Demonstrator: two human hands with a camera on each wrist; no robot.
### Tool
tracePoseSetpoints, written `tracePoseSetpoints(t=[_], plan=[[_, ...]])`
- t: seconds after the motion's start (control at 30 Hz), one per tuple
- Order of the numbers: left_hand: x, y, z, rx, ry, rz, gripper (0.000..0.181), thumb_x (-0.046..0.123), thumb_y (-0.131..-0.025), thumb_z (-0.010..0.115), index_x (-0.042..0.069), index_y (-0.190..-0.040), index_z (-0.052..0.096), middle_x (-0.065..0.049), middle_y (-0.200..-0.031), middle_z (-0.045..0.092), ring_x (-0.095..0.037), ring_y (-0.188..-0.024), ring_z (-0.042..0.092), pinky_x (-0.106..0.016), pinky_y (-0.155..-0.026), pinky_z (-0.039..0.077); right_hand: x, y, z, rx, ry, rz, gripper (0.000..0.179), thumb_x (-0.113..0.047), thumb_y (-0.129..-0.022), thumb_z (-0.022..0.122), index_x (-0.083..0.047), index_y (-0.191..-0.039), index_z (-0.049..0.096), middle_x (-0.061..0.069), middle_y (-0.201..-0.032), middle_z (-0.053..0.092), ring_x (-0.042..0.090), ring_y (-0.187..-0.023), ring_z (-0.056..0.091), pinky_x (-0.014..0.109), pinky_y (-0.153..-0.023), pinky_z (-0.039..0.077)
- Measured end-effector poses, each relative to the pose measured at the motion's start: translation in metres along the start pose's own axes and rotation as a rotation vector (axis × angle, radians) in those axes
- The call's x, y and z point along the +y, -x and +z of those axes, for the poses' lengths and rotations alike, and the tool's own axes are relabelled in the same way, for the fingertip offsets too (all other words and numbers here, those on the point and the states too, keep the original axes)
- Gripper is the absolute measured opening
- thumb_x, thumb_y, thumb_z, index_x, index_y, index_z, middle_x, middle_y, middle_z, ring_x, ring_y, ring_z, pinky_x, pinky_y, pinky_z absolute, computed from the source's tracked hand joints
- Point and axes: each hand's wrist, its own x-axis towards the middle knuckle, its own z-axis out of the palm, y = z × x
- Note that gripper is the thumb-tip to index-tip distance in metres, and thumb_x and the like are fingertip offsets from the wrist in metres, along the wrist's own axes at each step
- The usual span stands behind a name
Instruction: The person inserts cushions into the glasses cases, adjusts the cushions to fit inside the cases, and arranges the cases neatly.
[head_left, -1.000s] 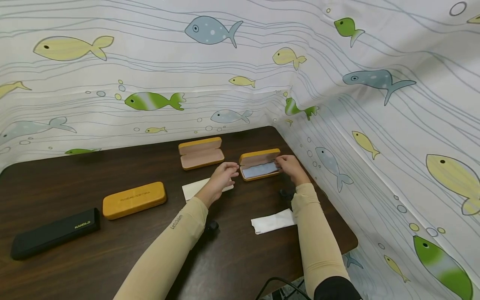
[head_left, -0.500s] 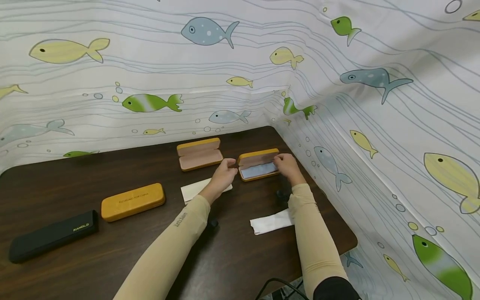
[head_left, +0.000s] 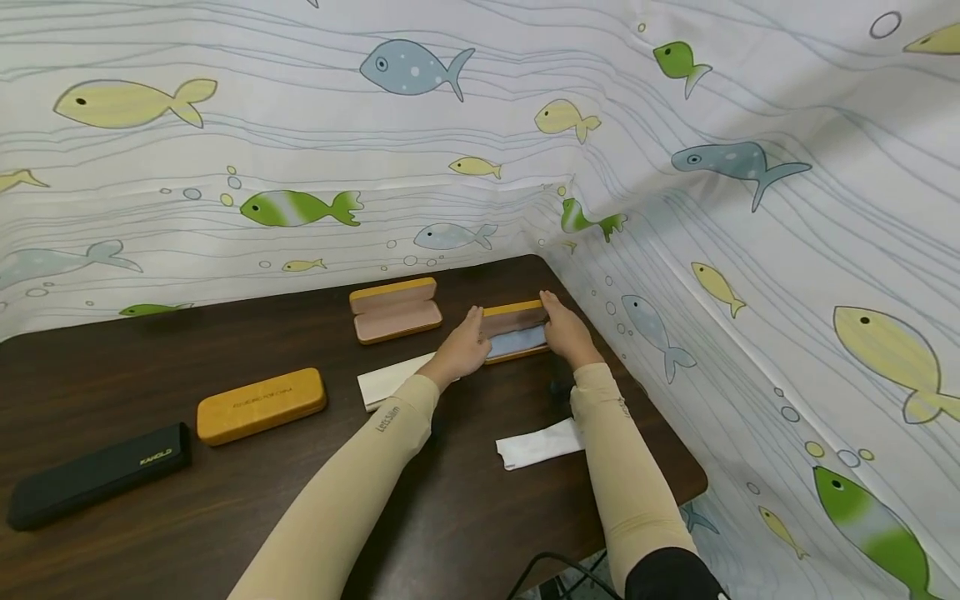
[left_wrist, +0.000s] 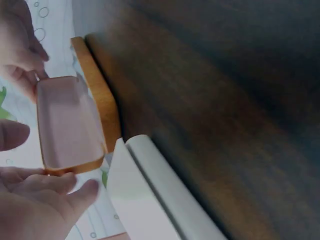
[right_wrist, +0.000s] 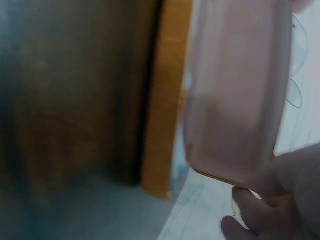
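Note:
A yellow glasses case (head_left: 513,309) stands with its lid raised at the back right of the table, a folded blue cloth (head_left: 517,342) in its base. My left hand (head_left: 463,346) holds the left end of the lid, fingers and thumb around its corner. At the opposite end, my right hand (head_left: 567,332) grips the lid's edge. The lid's pink lining (left_wrist: 67,122) shows between both hands in the left wrist view. In the right wrist view, the fingers (right_wrist: 255,210) of my right hand bend at the lid's corner.
Another yellow glasses case (head_left: 396,315) lies open to the left. A closed yellow case (head_left: 261,406) and a black case (head_left: 101,475) are further left. A cream folded paper (head_left: 390,377) sits beside my left hand, a white cloth (head_left: 538,444) near my right forearm.
My left hand has moved right and up to the lid's left end. My right hand has shifted from the blue cloth to the lid's right end.

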Motion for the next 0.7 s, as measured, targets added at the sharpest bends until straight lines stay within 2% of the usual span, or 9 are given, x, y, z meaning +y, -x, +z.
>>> tracePoseSetpoints(t=[0.03,0.1,0.13,0.2,0.27,0.33,0.43,0.57,0.7], plan=[[-0.001,0.0,0.002,-0.009,-0.019,0.005,0.068,0.017,-0.106,0.038,0.005,-0.163,0.004,-0.01,-0.17,0.001,-0.027,-0.155,0.011,-0.043,-0.125,0.015,0.0,0.001,0.003,-0.005,0.015,0.001,0.063,0.002,-0.102,0.037,-0.009,-0.162,0.021,0.009,-0.168,0.02,0.031,-0.1,0.064,0.043,-0.096,0.046],[-0.003,0.001,0.004,-0.005,-0.059,0.015,0.068,0.017,-0.106,0.04,0.005,-0.163,0.003,-0.009,-0.17,0.0,-0.027,-0.155,0.014,-0.043,-0.124,0.018,0.0,0.003,0.007,0.015,0.032,0.006,0.063,0.003,-0.102,0.039,-0.01,-0.162,0.024,0.007,-0.167,0.022,0.029,-0.063,0.051,0.042,-0.07,0.045],[-0.004,0.002,0.006,0.005,-0.082,0.019,0.068,0.016,-0.106,0.04,0.005,-0.163,0.004,-0.009,-0.17,0.001,-0.027,-0.154,0.017,-0.044,-0.124,0.02,0.0,0.004,0.009,0.032,0.035,0.006,0.063,0.004,-0.101,0.039,-0.01,-0.161,0.025,0.007,-0.167,0.024,0.028,-0.054,0.04,0.041,-0.063,0.039],[-0.006,0.003,0.008,0.021,-0.116,0.025,0.068,0.015,-0.106,0.042,0.005,-0.163,0.005,-0.008,-0.17,0.003,-0.027,-0.152,0.022,-0.044,-0.122,0.024,-0.001,0.005,0.011,0.056,0.035,0.003,0.063,0.004,-0.101,0.039,-0.009,-0.161,0.027,0.007,-0.166,0.026,0.028,-0.053,0.039,0.041,-0.058,0.035],[-0.006,0.004,0.009,0.032,-0.145,0.032,0.068,0.014,-0.105,0.043,0.006,-0.163,0.007,-0.008,-0.17,0.004,-0.027,-0.152,0.024,-0.044,-0.122,0.026,-0.002,0.007,0.011,0.072,0.042,-0.002,0.062,0.004,-0.101,0.039,-0.007,-0.16,0.028,0.009,-0.165,0.028,0.031,-0.064,0.053,0.042,-0.067,0.044],[-0.007,0.006,0.011,0.038,-0.175,0.036,0.068,0.013,-0.105,0.044,0.005,-0.163,0.009,-0.007,-0.169,0.005,-0.026,-0.152,0.025,-0.044,-0.121,0.027,-0.003,0.009,0.011,0.072,0.041,0.0,0.061,0.004,-0.101,0.04,-0.006,-0.16,0.029,0.011,-0.165,0.028,0.036,-0.093,0.064,0.045,-0.091,0.049],[-0.008,0.009,0.013,0.045,-0.206,0.046,0.068,0.013,-0.104,0.045,0.004,-0.163,0.012,-0.008,-0.169,0.006,-0.029,-0.143,0.042,-0.042,-0.107,0.045,-0.003,0.013,0.012,0.07,0.031,0.012,0.06,0.003,-0.102,0.041,-0.006,-0.16,0.03,0.011,-0.165,0.029,0.039,-0.133,0.051,0.051,-0.119,0.03],[-0.009,0.012,0.016,0.061,-0.23,0.06,0.068,0.011,-0.103,0.047,0.003,-0.162,0.015,-0.008,-0.169,0.008,-0.031,-0.112,0.063,-0.039,-0.068,0.047,-0.002,0.018,0.013,0.078,-0.007,0.021,0.059,0.003,-0.102,0.042,-0.005,-0.159,0.03,0.011,-0.165,0.028,0.037,-0.144,0.037,0.052,-0.122,0.022],[-0.009,0.016,0.019,0.071,-0.244,0.079,0.067,0.01,-0.103,0.048,0.003,-0.162,0.016,-0.009,-0.169,0.01,-0.03,-0.096,0.065,-0.032,-0.056,0.041,-0.002,0.024,0.015,0.084,-0.038,0.025,0.061,0.003,-0.101,0.043,-0.004,-0.159,0.029,0.012,-0.166,0.026,0.036,-0.147,0.033,0.053,-0.121,0.024]])
